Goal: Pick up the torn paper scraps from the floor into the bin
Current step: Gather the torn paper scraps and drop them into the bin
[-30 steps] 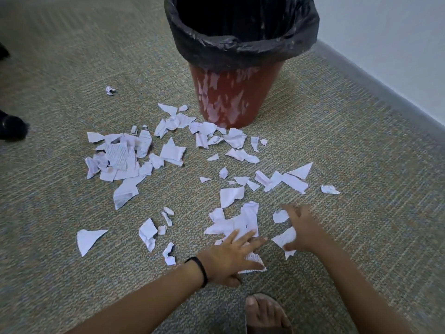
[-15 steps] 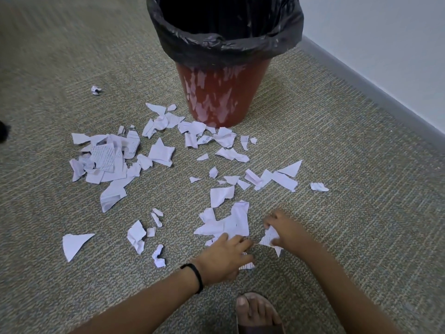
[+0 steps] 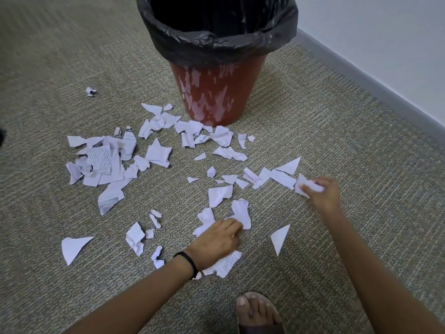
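Carpet fills the head view, grey-green (image 3: 313, 131), running up to a pale wall with a grey skirting board (image 3: 375, 80) along the right. I see the bin (image 3: 216, 92), red with a black liner (image 3: 216, 42), standing at the far middle of the carpet, its mouth open and dark.

Paper scraps (image 3: 106, 162) lie spread across the carpet in front of the bin, thickest toward the left, with a loose triangle (image 3: 280, 237) near the right arm.

What has changed: my right hand (image 3: 322, 191) has left the pile near the foot (image 3: 255, 309) and travelled out to the right end of the scatter. Its fingers are curled around a crumpled wad of scraps (image 3: 309, 186), so it has collected something. My left hand (image 3: 216, 239), with a black band (image 3: 190, 261) on the wrist, has curled from flat into a gathering grip, fingertips pinching the white pieces at the near middle, a written scrap (image 3: 226, 261) lying under the wrist.

I judge the task barely begun: both hands are loading up, nothing visibly dropped in the bin, most scraps still on the carpet.
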### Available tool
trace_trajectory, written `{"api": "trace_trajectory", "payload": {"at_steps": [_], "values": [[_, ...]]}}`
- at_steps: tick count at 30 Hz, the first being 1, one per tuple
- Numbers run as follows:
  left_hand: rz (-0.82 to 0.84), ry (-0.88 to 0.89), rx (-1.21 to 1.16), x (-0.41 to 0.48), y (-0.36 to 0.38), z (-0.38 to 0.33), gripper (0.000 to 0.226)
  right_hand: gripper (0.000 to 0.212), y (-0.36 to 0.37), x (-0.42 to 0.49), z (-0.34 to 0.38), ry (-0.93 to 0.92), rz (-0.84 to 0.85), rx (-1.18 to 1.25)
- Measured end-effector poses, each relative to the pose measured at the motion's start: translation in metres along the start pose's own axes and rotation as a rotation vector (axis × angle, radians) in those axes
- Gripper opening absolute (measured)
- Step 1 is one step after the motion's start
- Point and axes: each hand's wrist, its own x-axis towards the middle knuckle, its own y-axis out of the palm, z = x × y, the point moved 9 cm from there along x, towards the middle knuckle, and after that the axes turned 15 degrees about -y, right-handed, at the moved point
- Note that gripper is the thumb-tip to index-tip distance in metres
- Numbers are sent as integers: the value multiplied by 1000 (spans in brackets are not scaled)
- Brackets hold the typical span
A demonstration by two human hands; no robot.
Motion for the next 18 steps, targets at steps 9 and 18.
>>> {"api": "trace_trajectory", "payload": {"at_steps": [9, 18], "values": [[308, -311, -102, 4, 20, 27, 98, 34, 18, 25, 5, -93, 180, -289], [306, -232, -74, 22, 15, 27, 74, 26, 34, 25, 49, -224, 229, -135]]}}
